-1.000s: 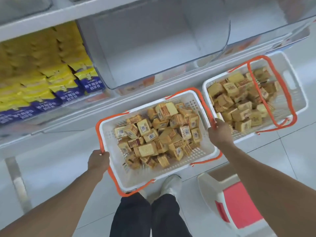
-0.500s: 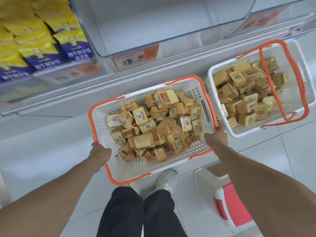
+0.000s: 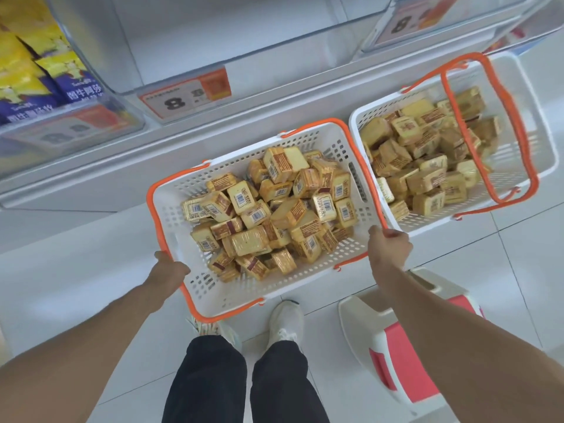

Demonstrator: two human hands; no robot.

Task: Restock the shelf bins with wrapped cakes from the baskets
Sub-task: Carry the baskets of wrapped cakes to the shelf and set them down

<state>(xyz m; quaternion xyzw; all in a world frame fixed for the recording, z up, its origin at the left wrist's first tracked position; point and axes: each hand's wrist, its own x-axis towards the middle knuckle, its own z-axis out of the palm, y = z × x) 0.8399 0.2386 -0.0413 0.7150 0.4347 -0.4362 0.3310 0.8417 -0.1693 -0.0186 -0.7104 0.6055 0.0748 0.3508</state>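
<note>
Risk: a tilt spills the wrapped cakes point(image 3: 268, 209).
My left hand point(image 3: 169, 271) and right hand point(image 3: 389, 248) have fingers clamped on the near basket point(image 3: 219, 288) rims.

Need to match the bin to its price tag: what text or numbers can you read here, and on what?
"8": price tag on the empty bin's front.
"8": price tag on the bin at upper right.
Chinese characters, too blurred to make out: blue and yellow snack bags.
Barcodes and print, too small: wrapped cakes.
</note>
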